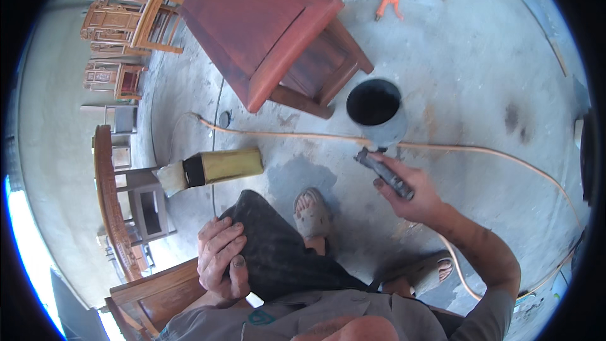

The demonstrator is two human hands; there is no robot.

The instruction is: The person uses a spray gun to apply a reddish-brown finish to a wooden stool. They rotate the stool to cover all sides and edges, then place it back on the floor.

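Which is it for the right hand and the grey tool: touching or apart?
Touching. The head view shows the right hand closed around the grey tool, thumb and fingers against its sides.

two hands (221, 259), two sandals (312, 222), one handheld tool (392, 179), one cup (388, 130), one red table (262, 16), one yellow can (232, 165)

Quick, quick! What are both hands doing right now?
Left hand: curled against the dark trouser knee; I can't tell if it grips anything.
Right hand: closed, holding a dark grey handle.
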